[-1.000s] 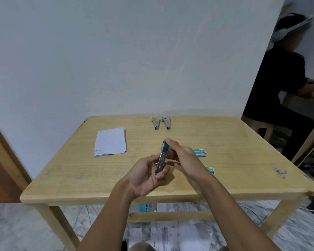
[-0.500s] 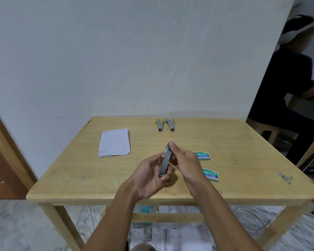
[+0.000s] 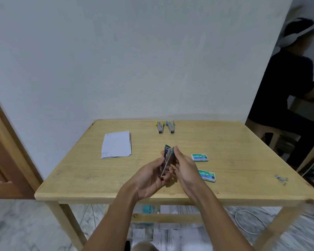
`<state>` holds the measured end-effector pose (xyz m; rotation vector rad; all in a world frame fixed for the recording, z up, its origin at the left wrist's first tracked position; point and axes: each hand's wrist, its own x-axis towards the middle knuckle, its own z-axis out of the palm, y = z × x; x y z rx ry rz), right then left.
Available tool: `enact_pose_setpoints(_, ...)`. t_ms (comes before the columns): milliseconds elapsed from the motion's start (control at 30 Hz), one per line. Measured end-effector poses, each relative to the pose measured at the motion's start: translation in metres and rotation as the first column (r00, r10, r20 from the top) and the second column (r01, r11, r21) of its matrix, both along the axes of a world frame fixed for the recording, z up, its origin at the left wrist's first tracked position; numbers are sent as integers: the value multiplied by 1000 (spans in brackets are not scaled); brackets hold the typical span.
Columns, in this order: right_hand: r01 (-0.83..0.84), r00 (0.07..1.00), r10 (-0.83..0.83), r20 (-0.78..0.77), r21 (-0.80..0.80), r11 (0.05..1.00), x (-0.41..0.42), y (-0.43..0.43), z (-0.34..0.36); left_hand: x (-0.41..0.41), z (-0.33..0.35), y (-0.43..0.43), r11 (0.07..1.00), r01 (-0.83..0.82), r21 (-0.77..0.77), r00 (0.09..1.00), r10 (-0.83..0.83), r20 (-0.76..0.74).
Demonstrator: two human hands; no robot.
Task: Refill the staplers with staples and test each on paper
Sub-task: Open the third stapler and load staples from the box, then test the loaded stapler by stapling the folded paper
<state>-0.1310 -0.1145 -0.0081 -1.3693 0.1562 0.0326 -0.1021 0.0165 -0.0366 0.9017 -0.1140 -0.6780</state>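
Pointing away (green end farthest), stapler (image 3: 166, 161) gripped by left hand (image 3: 150, 178) and right hand (image 3: 185, 166).

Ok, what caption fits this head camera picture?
Left hand and right hand hold a green stapler over the wooden table, near a staple box.

A plain pale grey wall (image 3: 134, 60) rises behind the light wooden table (image 3: 234, 160). Left of the table stands a brown wooden door (image 3: 5, 160). Beneath it lies grey marbled floor (image 3: 16, 229). To its right sits a dark-clothed person (image 3: 288, 91).
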Motion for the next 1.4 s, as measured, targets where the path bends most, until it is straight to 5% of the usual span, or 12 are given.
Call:
enact_pose_setpoints(133, 40, 999, -39, 20, -61, 997, -5, 2, 5, 0, 1, -1, 998, -31, 47, 999, 30, 20)
enact_pose_setpoints(233, 105, 993, -101, 67, -71, 992, -4, -1, 13, 8, 4, 7, 948, -278, 154, 959, 267, 91)
enact_pose_setpoints(267, 110, 992, -104, 76, -72, 991, -3, -2, 17, 13, 6, 13, 861, -427, 275, 902, 385, 194)
enact_pose_setpoints(333, 94, 993, -87, 77, -86, 992, -1, -3, 24, 26, 10, 31, 489, -728, 480, 685, 542, 487)
enact_pose_setpoints(433, 78, 994, -72, 81, -77, 994, 3, -1, 32, 52, 12, 64, -59, -827, 559, 446, 536, 717)
enact_pose_setpoints(500, 74, 994, -68, 89, -74, 994, 7, 1, 35, 72, 9, 81, -230, -695, 681, 556, 428, 712)
enact_pose_setpoints(633, 69, 991, -65, 114, -36, 997, 9, 2, 33, 93, 1, 99, -331, -465, 821, 795, 252, 552)
enact_pose_setpoints(900, 100, 990, -102, 97, 28, 995, 17, -1, 27, 117, 10, 118, -70, -419, 905, 817, 405, 410)
enact_pose_setpoints(1133, 70, 997, -71, 43, 17, 997, 17, 11, 32, 78, 33, 135, 440, -626, 644, 763, 514, 392)
enact_pose_setpoints(1233, 62, 997, -56, 49, -125, 990, 16, 19, 38, 44, 55, 127, 613, -595, 520, 803, 417, 426)
enact_pose_setpoints(1400, 47, 998, -39, 48, -164, 985, 19, 33, 50, 10, 67, 111, 753, -468, 463, 849, 237, 472)
